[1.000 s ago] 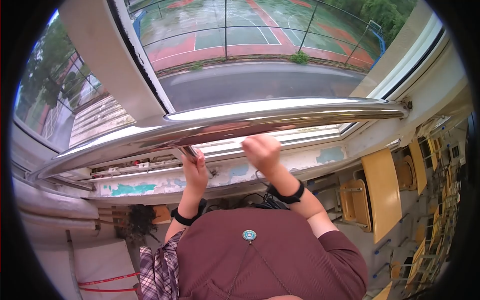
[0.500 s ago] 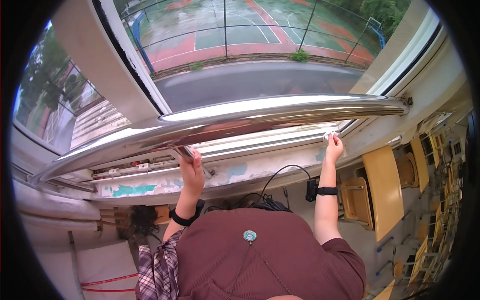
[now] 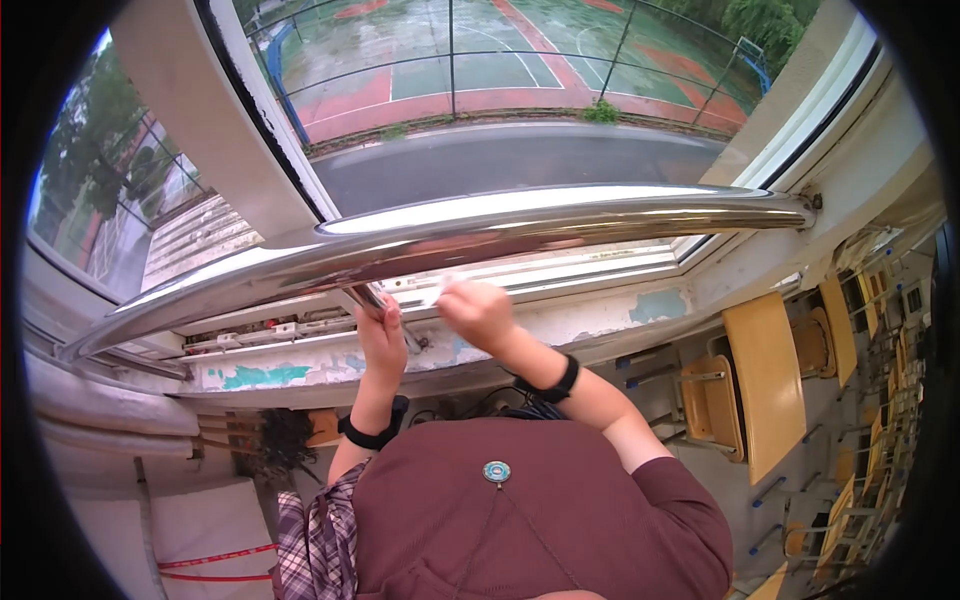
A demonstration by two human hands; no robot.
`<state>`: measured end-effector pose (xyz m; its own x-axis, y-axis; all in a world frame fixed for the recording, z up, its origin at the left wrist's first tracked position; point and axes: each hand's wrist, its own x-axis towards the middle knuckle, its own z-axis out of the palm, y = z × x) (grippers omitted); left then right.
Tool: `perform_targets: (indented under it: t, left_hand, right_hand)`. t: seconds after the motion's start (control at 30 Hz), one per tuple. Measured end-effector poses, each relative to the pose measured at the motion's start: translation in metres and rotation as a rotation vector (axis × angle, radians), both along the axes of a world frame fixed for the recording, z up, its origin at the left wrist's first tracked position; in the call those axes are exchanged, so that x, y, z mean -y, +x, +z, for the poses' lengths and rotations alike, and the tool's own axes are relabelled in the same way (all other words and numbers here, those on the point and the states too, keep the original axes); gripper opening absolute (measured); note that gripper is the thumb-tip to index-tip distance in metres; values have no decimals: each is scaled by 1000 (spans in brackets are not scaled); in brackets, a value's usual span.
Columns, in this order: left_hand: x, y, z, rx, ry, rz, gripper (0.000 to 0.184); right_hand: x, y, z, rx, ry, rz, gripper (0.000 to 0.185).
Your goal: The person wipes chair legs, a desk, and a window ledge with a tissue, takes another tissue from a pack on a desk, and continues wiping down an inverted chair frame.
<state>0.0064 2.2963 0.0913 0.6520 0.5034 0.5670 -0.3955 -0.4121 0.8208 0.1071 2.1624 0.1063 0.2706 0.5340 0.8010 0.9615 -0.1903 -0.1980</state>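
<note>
My left hand is wrapped round the short metal post under the shiny handrail. Just right of it, my right hand is closed over the windowsill, pinching a small crumpled white tissue. Most of the tissue is hidden by the fingers or blends with the pale frame behind it. The white window track runs beyond both hands, below the rail. Peeling white and green paint covers the sill.
The handrail spans the window in front of me. Wooden desks and chairs stand below on the right. A dark bristly brush head is at lower left. Outside lie a road and a fenced sports court.
My right hand has swept left along the sill with the tissue, from the window's right corner to beside my left hand. My left hand stays on the post.
</note>
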Motion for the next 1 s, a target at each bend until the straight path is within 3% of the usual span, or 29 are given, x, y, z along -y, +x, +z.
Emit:
perform_targets:
  t: [0.17, 0.3, 0.47, 0.6, 0.8, 0.83, 0.9, 1.0]
  left_hand:
    - [-4, 0, -6, -28, 46, 50, 26]
    - [-3, 0, 0, -3, 14, -21, 26]
    - [-2, 1, 0, 23, 12, -34, 24]
    - [-2, 1, 1, -1, 16, -24, 23]
    - [0, -1, 7, 7, 16, -36, 22]
    - [1, 0, 8, 16, 19, -30, 22]
    - [1, -1, 6, 21, 22, -20, 22]
    - [-1, 0, -2, 8, 20, -19, 22]
  right_hand:
    - [-18, -10, -26, 34, -75, 14, 7]
    - [24, 1, 24, -63, 110, -82, 14]
    - [114, 59, 37, -79, 440, -427, 19]
    - [191, 86, 14, -98, 523, -698, 17]
    - [229, 119, -69, -674, 997, -798, 11]
    - [215, 110, -58, -676, 991, -780, 10]
    - [183, 85, -37, -676, 725, -654, 10]
    - [120, 50, 3, -158, 352, -429, 18]
